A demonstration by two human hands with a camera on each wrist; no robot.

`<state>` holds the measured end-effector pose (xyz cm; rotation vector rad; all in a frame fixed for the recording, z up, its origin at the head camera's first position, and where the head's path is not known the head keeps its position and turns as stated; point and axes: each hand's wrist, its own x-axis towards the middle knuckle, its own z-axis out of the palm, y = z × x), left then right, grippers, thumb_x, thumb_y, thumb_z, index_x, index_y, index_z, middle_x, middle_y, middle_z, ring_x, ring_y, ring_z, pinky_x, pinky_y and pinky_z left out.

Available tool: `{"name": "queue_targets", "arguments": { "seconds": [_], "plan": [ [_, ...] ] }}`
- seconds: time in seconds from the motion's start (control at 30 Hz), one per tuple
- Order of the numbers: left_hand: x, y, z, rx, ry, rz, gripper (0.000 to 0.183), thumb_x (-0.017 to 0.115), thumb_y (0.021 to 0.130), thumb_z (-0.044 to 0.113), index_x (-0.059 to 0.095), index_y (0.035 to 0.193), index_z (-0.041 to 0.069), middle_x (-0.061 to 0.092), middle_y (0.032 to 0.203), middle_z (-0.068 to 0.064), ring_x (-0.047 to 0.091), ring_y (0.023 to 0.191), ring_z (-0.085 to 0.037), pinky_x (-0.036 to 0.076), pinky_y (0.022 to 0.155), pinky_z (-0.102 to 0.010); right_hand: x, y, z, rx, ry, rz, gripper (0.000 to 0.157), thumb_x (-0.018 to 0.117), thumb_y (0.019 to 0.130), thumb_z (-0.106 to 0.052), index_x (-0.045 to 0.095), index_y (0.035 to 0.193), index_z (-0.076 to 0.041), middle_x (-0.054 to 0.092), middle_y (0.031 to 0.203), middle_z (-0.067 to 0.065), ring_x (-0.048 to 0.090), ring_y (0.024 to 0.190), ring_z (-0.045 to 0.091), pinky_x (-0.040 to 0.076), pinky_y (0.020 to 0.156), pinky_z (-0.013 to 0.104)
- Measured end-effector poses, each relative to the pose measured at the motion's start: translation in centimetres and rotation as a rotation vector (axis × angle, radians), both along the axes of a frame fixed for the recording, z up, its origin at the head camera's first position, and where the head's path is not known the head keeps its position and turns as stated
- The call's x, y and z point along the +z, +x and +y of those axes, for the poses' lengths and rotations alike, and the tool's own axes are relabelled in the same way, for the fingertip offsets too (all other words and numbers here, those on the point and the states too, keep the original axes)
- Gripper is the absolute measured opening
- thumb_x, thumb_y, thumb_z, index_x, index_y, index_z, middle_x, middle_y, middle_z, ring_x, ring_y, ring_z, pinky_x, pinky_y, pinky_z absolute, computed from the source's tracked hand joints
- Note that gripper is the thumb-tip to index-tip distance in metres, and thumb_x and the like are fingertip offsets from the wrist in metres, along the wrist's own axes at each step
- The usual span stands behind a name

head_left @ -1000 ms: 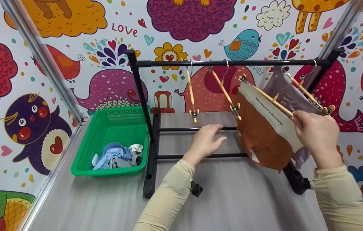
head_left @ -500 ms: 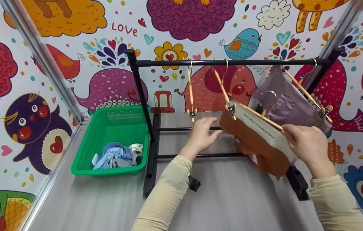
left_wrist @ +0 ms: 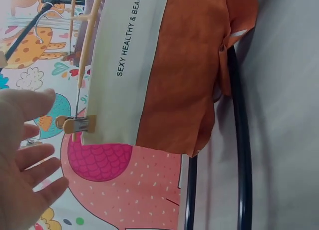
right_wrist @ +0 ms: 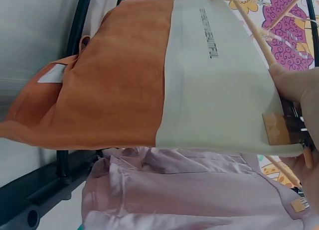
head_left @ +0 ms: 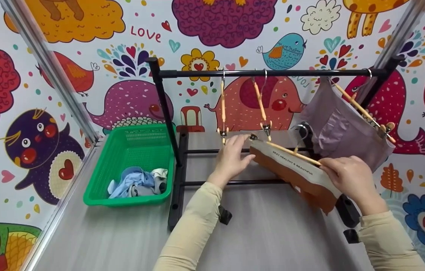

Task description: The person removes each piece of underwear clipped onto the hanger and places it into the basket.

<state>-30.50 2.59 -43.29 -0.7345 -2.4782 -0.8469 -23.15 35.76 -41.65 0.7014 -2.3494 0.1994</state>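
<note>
My right hand [head_left: 349,178] grips the right end of a wooden clip hanger [head_left: 296,152]. From its clips hang orange-brown underpants [head_left: 291,163] with a cream waistband printed with dark letters. The hanger is off the rail, its metal hook pointing up, and it slopes down to the right. In the right wrist view, the thumb lies along the bar beside a wooden clip [right_wrist: 276,129]. My left hand [head_left: 231,160] holds nothing; its spread fingers are close to the hanger's left end. The left wrist view has those fingers [left_wrist: 37,155] just beside the left clip [left_wrist: 77,124].
A black garment rack [head_left: 205,74] carries two bare clip hangers, one at left [head_left: 223,101] and one mid-rail [head_left: 260,99]. Lilac underpants [head_left: 342,120] hang at the rail's right end. Left of the rack, a green basket [head_left: 122,150] holds blue and grey clothes [head_left: 137,182].
My right hand has brought the hanger with the orange-brown underpants down and to the left, away from the lilac pair. My left hand has shifted slightly left, and the bare hangers have swung.
</note>
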Motion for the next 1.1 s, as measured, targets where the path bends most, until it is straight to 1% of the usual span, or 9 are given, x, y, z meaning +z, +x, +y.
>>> {"name": "queue_targets", "arguments": {
  "seconds": [0.13,0.23,0.37,0.53,0.63,0.73,0.87,1.1],
  "plan": [
    [-0.6,0.0,-0.3,0.002,-0.024,-0.013,0.064,0.079,0.085,0.027,0.053,0.14,0.006,0.053,0.142,-0.012,0.049,0.13,-0.027,0.037,0.109,-0.038,-0.4,-0.1,-0.1,0.055,0.027,-0.006,0.02,0.083,0.076,-0.005,0.076,0.094,-0.009,0.071,0.075,0.003,0.062,0.061,0.018,0.041,0.058,0.035],
    [-1.0,0.0,-0.5,-0.009,-0.038,-0.015,0.065,0.079,0.084,0.026,0.053,0.14,0.006,0.052,0.143,-0.012,0.049,0.13,-0.027,0.035,0.11,-0.039,-0.6,-0.1,-0.2,0.092,0.046,-0.016,0.021,0.083,0.075,-0.006,0.076,0.094,-0.011,0.07,0.075,0.001,0.06,0.061,0.016,0.041,0.058,0.034],
    [-1.5,0.2,-0.7,-0.025,-0.053,-0.005,0.059,0.079,0.084,0.022,0.057,0.136,0.005,0.056,0.139,-0.011,0.052,0.127,-0.027,0.036,0.109,-0.038,-0.8,-0.2,-0.3,0.133,0.062,-0.013,0.02,0.083,0.074,-0.007,0.076,0.093,-0.011,0.068,0.073,-0.001,0.058,0.06,0.015,0.042,0.059,0.035],
    [-2.2,0.2,-0.8,-0.045,-0.063,0.009,0.05,0.079,0.084,0.016,0.062,0.13,0.005,0.062,0.13,-0.01,0.057,0.121,-0.027,0.039,0.107,-0.035,-1.0,-0.4,-0.4,0.189,0.05,0.024,0.021,0.082,0.073,-0.006,0.075,0.093,-0.01,0.067,0.072,0.0,0.057,0.059,0.016,0.044,0.058,0.037],
    [-2.5,0.2,-1.0,-0.057,-0.045,0.02,0.042,0.078,0.085,0.012,0.066,0.124,0.005,0.066,0.123,-0.009,0.06,0.116,-0.025,0.043,0.103,-0.034,-1.1,-0.4,-0.4,0.207,0.038,0.039,0.022,0.081,0.073,-0.005,0.075,0.094,-0.01,0.067,0.073,0.0,0.056,0.059,0.016,0.044,0.057,0.038],
    [-2.7,0.4,-1.2,-0.064,-0.017,0.023,0.034,0.076,0.086,0.009,0.068,0.119,0.005,0.068,0.116,-0.007,0.063,0.109,-0.023,0.046,0.098,-0.034,-1.2,-0.5,-0.4,0.206,0.033,0.034,0.023,0.082,0.073,-0.005,0.075,0.094,-0.011,0.066,0.073,-0.001,0.054,0.059,0.016,0.045,0.056,0.038],
    [-2.9,0.7,-1.4,-0.076,0.018,0.048,0.029,0.075,0.087,0.008,0.07,0.115,0.005,0.07,0.109,-0.007,0.065,0.101,-0.022,0.049,0.091,-0.034,-1.5,-0.6,-0.3,0.21,0.022,0.038,0.025,0.083,0.072,-0.004,0.075,0.094,-0.012,0.065,0.071,-0.002,0.053,0.059,0.016,0.045,0.055,0.037],
    [-3.4,1.1,-1.9,-0.14,0.159,0.098,0.027,0.077,0.082,0.0,0.071,0.107,0.002,0.071,0.101,-0.011,0.065,0.093,-0.024,0.05,0.087,-0.035,-1.8,-0.9,-0.3,0.234,-0.001,0.057,0.028,0.083,0.071,-0.002,0.076,0.094,-0.014,0.066,0.073,-0.004,0.052,0.06,0.013,0.044,0.053,0.034]
  ]
}}
